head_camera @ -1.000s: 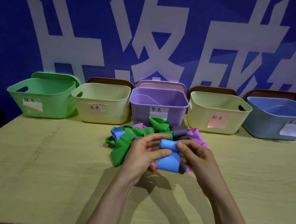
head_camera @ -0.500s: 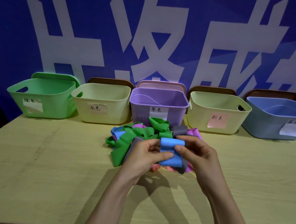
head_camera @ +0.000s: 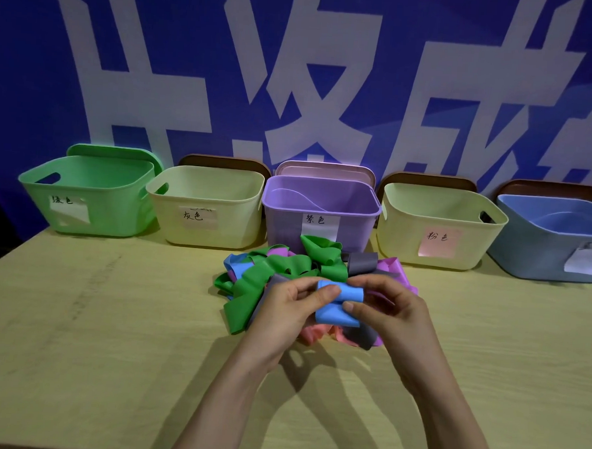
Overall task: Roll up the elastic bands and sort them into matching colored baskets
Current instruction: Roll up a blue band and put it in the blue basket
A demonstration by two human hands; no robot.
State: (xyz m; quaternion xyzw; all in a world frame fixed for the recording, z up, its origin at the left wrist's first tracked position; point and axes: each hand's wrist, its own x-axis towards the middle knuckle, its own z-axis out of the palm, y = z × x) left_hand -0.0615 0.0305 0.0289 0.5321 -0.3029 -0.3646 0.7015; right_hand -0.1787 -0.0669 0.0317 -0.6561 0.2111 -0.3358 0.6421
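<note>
Both hands, left (head_camera: pixel 283 313) and right (head_camera: pixel 391 311), have fingers pinching the blue band (head_camera: pixel 340 304) mid-roll. I'd keep turns tight and edges aligned, then the blue basket (head_camera: pixel 539 257).

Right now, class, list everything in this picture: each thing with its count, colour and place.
green basket: one, green, far left of the row
cream baskets: two, cream, second and fourth
purple basket: one, purple, middle
blue basket: one, blue, far right
lids: five, green, pink, three brown, behind the baskets
labels: five, pale, on basket fronts
pile: one, green, purple, grey, blue, pink bands, before the purple basket
blue band: one, blue, part-rolled, between the hands
table: one, pale wood, under everything
banner: one, blue with white characters, behind
hands: two; left hand and right hand pinch the blue band
</note>
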